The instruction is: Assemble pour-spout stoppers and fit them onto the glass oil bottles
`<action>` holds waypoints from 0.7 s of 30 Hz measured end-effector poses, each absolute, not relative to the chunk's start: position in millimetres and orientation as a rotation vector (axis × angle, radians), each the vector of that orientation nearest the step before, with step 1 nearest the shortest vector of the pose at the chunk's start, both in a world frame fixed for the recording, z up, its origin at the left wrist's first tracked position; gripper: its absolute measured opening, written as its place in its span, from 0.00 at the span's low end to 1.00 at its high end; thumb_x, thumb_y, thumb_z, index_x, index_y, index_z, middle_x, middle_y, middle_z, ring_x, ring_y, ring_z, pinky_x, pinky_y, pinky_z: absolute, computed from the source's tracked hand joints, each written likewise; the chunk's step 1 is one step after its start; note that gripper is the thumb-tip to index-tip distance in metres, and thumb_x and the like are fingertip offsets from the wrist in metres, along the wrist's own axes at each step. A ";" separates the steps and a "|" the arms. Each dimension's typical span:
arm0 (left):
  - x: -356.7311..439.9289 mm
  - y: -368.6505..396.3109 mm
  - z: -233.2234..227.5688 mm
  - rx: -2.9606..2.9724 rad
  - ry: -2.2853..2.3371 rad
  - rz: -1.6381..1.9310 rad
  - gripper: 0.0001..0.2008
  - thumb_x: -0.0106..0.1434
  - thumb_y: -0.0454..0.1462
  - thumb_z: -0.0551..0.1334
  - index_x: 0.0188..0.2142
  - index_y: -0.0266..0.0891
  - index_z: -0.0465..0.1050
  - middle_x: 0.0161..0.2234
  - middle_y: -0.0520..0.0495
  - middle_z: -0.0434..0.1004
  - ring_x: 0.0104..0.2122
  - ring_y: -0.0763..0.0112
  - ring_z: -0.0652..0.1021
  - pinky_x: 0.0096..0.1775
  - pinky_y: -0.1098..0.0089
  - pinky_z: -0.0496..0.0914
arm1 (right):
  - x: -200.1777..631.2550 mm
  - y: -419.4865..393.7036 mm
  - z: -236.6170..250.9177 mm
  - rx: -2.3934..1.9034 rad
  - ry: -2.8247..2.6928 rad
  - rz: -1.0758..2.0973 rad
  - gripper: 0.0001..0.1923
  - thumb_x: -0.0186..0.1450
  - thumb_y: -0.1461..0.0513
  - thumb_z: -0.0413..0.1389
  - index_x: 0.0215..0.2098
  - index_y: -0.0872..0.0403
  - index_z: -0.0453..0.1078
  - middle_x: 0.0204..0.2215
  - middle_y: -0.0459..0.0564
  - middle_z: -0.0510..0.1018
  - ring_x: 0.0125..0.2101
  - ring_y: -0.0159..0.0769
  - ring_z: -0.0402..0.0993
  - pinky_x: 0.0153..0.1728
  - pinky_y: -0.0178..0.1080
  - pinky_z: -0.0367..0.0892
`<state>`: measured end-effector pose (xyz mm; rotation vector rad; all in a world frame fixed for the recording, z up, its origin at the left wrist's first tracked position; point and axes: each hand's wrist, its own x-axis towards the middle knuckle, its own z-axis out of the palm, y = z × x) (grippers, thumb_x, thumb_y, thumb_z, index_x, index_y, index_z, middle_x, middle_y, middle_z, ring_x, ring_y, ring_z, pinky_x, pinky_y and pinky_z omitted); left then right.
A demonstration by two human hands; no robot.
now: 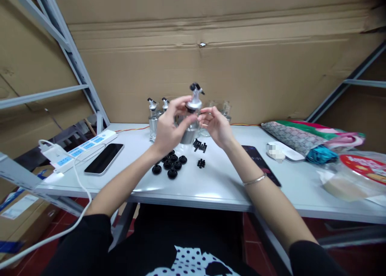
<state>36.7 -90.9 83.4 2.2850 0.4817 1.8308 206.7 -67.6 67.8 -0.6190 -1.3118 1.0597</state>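
Both hands are raised above the middle of the white desk (211, 183), with a glass dispenser bottle (190, 125) between them. The left hand (167, 129) is wrapped around the bottle's body, fingers closed on it, and holds it upright in the air, clear of the desk top. A silver pourer cap (194, 97) with a black spout sits on the bottle's neck. The right hand (216, 125) is just beside the bottle at neck height, its fingers half curled; whether the fingertips actually touch the cap is hard to tell from this angle.

On the desk below the hands lies a cluster of black round stoppers (171, 163), and to their right a few small black parts (200, 146). Behind the left hand stand two more capped bottles (157, 115), and some clear glass jars (224, 109) stand behind the right hand. A power strip (81, 149) and a dark phone (104, 158) lie at the left; a second phone (261, 163) lies beside the right forearm.
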 end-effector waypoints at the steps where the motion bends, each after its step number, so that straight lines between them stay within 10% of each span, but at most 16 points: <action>1: 35.9 -77.4 88.9 2.305 0.508 1.846 0.18 0.63 0.38 0.60 0.52 0.44 0.61 0.46 0.47 0.72 0.45 0.69 0.75 0.48 0.66 0.70 | 207.8 -62.7 61.7 -0.641 -1.296 1.080 0.21 0.58 0.43 0.53 0.33 0.51 0.68 0.26 0.46 0.76 0.27 0.31 0.72 0.35 0.38 0.68; 21: 58.5 53.1 40.1 2.133 1.166 1.583 0.18 0.63 0.29 0.54 0.51 0.41 0.55 0.47 0.42 0.72 0.48 0.66 0.74 0.52 0.58 0.66 | 207.7 -54.8 39.0 -0.751 -1.453 0.730 0.16 0.57 0.50 0.58 0.31 0.55 0.68 0.19 0.43 0.74 0.22 0.28 0.69 0.30 0.35 0.66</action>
